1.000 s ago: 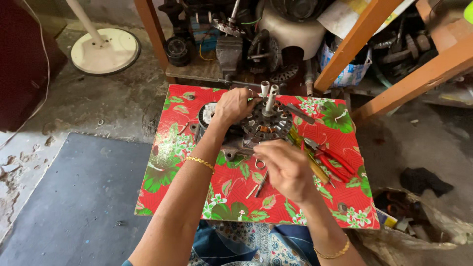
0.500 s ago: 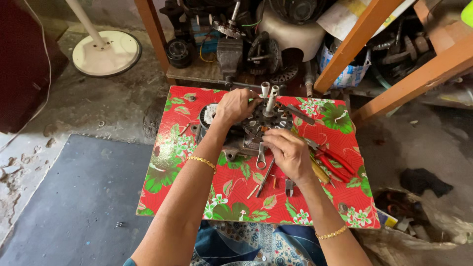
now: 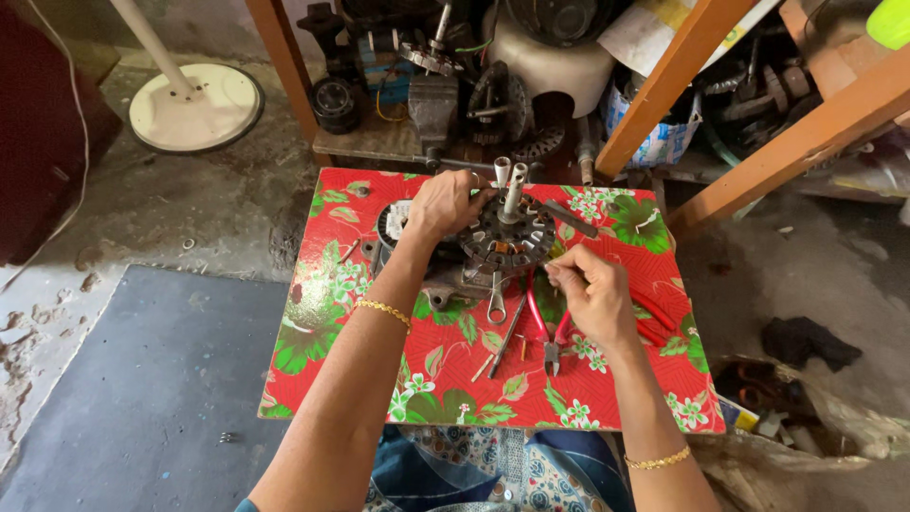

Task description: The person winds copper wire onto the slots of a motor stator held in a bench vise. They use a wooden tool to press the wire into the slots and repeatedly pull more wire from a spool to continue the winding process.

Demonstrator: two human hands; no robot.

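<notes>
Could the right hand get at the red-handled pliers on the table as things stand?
Probably yes. The right hand hovers just above the red-handled pliers, which lie uncovered on the floral table. Its fingertips look pinched, perhaps on something small, so they might need freeing first.

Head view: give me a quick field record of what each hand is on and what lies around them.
left hand: rests on the left edge of the round motor core, grip closed on it
right hand: fingertips pinched at the core's right rim; what they pinch is too small to tell
shaft: upright from the core's middle
spanner: lies flat in front of the core
red-handled pliers: on the cloth beside the right hand
surface: red floral cloth over a low table
</notes>
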